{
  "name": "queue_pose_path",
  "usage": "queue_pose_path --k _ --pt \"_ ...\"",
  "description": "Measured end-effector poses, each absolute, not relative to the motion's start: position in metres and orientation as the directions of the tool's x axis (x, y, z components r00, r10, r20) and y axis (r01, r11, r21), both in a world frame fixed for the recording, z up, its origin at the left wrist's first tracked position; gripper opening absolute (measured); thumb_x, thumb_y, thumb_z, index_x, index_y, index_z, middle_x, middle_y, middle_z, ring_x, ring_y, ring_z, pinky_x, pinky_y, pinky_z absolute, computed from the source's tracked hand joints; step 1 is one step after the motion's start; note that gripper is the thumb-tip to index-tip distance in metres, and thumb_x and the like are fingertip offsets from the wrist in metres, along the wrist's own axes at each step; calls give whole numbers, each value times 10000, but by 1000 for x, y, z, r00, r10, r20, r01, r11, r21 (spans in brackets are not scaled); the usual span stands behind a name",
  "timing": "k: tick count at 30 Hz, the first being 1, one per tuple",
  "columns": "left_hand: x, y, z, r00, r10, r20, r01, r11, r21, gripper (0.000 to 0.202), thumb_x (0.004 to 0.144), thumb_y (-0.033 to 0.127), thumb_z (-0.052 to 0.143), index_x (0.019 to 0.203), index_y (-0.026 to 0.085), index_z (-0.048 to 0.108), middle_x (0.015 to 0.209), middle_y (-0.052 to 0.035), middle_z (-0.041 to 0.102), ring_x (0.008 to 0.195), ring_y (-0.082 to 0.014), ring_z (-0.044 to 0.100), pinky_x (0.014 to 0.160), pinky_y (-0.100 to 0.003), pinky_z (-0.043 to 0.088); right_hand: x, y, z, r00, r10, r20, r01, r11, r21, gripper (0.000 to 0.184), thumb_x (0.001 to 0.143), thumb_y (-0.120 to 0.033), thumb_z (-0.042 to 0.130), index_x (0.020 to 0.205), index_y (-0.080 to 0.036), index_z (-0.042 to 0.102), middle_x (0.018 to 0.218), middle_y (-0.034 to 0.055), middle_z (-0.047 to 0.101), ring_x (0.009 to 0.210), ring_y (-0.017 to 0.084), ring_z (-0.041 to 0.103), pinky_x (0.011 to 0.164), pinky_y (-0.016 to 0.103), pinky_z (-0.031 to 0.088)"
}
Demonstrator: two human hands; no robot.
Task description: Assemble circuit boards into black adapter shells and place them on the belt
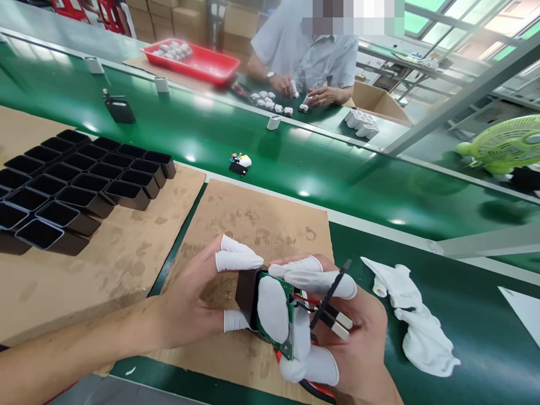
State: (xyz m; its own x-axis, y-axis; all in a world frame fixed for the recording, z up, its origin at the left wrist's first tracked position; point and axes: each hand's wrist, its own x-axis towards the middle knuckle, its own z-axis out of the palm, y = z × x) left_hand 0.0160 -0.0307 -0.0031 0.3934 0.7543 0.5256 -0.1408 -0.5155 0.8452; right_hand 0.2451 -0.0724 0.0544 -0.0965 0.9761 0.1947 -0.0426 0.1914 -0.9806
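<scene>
Left hand (185, 306): thumb and forefinger, both in white finger covers, spread apart across a black, open-ended rectangular housing (246, 295) and gripping it. My other left fingers are mostly hidden.

Right hand (363, 320): fingers, also white-covered, curled round a green circuit board (289, 340), thumb side below, upper fingers over the top. A flat white oval mass (273, 309) covers much of the board's face. Board stands at the mouth of the housing; cannot tell how far in it sits. Red and black wires (307, 301) run from it to a thin black plate (330, 292) with two flat metal prongs (341, 325), close to my right palm.

Both hands are above a brown, stained cardboard sheet (270, 214) on the dark green surface (476, 292). Below the board, partly hidden, a red-and-black handle (317, 389). To the left, rows of open black rectangular cases (90, 183) on more cardboard. To the right, crumpled white fabric (422, 320).

Beyond, on a glossy green strip (189, 135), a small assembly of coloured parts (240, 163). Across it, a person in a pale shirt (274, 45) handles small white pieces beside a red plastic tray (219, 67).
</scene>
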Motion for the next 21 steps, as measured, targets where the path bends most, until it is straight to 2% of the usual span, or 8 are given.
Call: queue_pose_path --k 3,10,16,21 --pt "17 -30 -3 387 761 520 -151 -505 850 634 892 233 991 1450 309 700 1249 -130 753 1126 -306 754 957 -473 690 245 -71 55 -111 970 216 -37 213 -976 735 504 -425 1182 1179 -291 924 1109 139 874 1083 428 845 815 468 767" --pt "17 -30 -1 387 764 517 -126 -511 850 598 918 263 962 1447 344 693 1234 -115 751 1084 -317 772 911 -483 716 245 -68 57 -153 951 270 -40 267 -963 695 552 -388 1173 1191 -286 920 1092 139 878 1063 415 845 786 451 761" --pt "17 -29 -1 391 755 526 -133 -520 844 581 937 228 938 1447 336 682 1251 -111 745 1104 -300 764 945 -465 705 244 -69 57 -110 968 225 14 228 -974 685 541 -390 1180 1168 -295 919 1119 119 886 972 375 854 774 438 769" --pt "17 -29 0 404 755 517 -115 -518 847 570 947 273 936 1450 359 682 1239 -97 755 1079 -297 765 910 -452 707 242 -66 59 -131 948 292 28 297 -954 696 560 -334 1177 1203 -313 912 1112 91 890 869 315 850 741 390 759"
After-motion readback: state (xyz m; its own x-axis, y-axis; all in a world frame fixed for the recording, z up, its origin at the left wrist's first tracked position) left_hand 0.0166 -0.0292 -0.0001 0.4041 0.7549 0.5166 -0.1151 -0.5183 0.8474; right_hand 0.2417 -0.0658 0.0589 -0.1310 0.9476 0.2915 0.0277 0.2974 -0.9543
